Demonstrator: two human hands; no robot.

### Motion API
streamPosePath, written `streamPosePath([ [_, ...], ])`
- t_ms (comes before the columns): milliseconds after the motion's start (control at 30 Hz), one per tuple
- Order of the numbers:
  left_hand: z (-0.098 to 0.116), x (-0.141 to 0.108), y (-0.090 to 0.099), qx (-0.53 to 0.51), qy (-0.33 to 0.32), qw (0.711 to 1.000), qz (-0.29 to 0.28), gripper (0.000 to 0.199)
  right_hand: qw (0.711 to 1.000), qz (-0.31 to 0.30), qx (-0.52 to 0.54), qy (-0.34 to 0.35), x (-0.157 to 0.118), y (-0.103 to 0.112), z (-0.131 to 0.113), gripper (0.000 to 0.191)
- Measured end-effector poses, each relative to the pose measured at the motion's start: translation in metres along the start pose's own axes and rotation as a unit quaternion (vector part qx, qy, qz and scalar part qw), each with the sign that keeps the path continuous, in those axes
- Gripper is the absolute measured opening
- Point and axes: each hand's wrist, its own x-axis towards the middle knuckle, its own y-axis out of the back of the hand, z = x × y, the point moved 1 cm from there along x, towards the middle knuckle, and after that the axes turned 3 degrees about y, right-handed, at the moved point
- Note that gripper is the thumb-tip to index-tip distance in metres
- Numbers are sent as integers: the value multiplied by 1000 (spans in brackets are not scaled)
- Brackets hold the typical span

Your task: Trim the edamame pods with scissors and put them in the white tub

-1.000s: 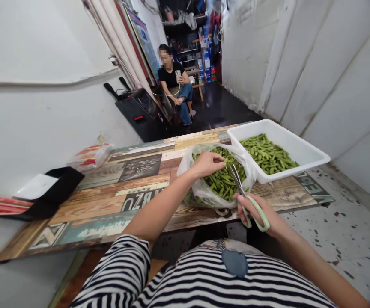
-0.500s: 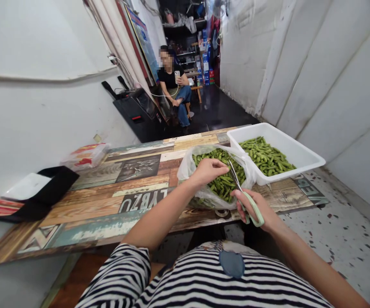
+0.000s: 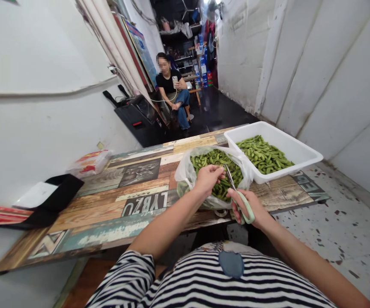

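A clear plastic bag (image 3: 185, 169) full of green pods (image 3: 209, 158) stands open near the table's front edge. Over the pods my left hand (image 3: 209, 177) is closed, thumb and fingertips pinched together beside the scissor tips; what they hold is too small to make out. My right hand (image 3: 247, 207) grips light-green-handled scissors (image 3: 233, 182) at the bag's right front side, the blades pointing up and left toward my left fingertips. Behind and to the right, a white tray (image 3: 303, 152) holds more green pods (image 3: 264, 154), heaped in its left part.
The wood-patterned table (image 3: 108, 218) bears a red-and-white plastic package (image 3: 90, 164) and a black holder (image 3: 53, 201) at the left. A seated person (image 3: 172, 85) holds a phone beyond the table. White walls rise on both sides.
The view has shifted slightly. My left fingers have come down a little over the pods, and the scissors have moved slightly left, with their blades looking closer together.
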Motion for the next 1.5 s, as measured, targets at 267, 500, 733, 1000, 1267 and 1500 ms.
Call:
streamPosePath([
  [267, 9, -7, 2, -17, 5, 999, -40, 13, 997, -48, 49, -24, -7, 11, -7, 43],
  [500, 12, -10, 9, 77, -59, 985, -142, 34, 990, -92, -87, 65, -13, 21, -2, 40],
  [733, 10, -16, 11, 110, -61, 974, -186, 25, 978, -101, -158, 90, -12, 22, -6, 36],
  [1000, 38, -4, 33, 40, 3, 990, -134, 17, 995, -67, -78, 1, -9, 24, -3, 43],
  [1267, 45, 28, 49, 370, -151, 916, -41, 13, 994, -92, -53, 32, -17, 32, 2, 45],
  [1500, 41, 58, 41, 593, -189, 781, -53, 7, 993, -92, -64, 26, -15, 27, 9, 44],
])
